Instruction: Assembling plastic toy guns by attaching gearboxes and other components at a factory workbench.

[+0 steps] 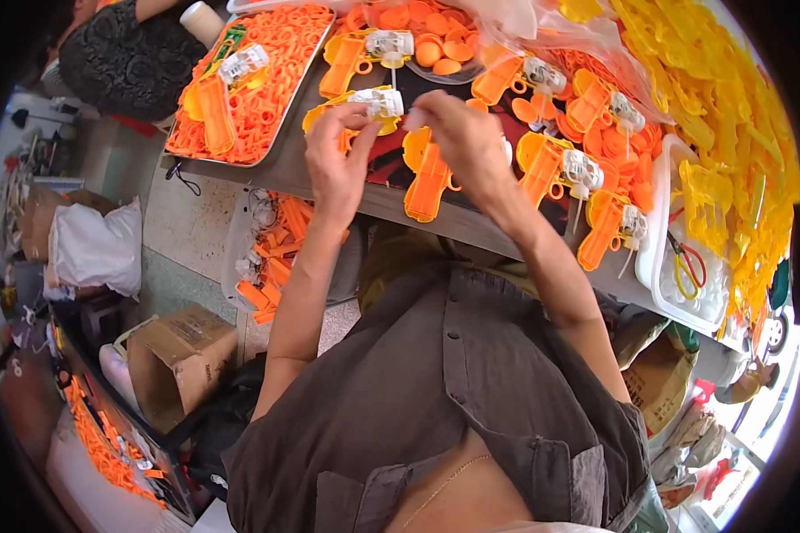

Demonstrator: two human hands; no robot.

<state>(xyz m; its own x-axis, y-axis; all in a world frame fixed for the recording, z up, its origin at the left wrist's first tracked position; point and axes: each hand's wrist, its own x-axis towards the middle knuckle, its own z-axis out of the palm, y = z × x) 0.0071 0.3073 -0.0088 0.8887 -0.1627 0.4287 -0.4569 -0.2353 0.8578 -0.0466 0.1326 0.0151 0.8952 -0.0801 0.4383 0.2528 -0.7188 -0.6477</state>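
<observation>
At the table's near side, my left hand (pixel 336 169) grips an orange and yellow toy gun (pixel 315 117), thumb and fingers close to its white mechanism (pixel 380 103). Just right of that mechanism is my right hand (pixel 471 147), its fingertips pinched together; whatever small piece they hold is too small to make out. Below the right hand lies another orange toy gun (pixel 428 185), its upper end partly covered by the hand. More half-built toy guns with white mechanisms lie around, one toy gun (pixel 342 67) behind my left hand and another toy gun (pixel 542 169) to the right.
A metal tray (pixel 280 133) of small orange rings stands at the left, a toy gun on top. Orange discs (pixel 436 40) fill a bowl at the back. Yellow shells (pixel 720 98) pile up at right above a white bin (pixel 662 231) with scissors (pixel 687 266). Below hangs a bin of orange parts (pixel 284 249).
</observation>
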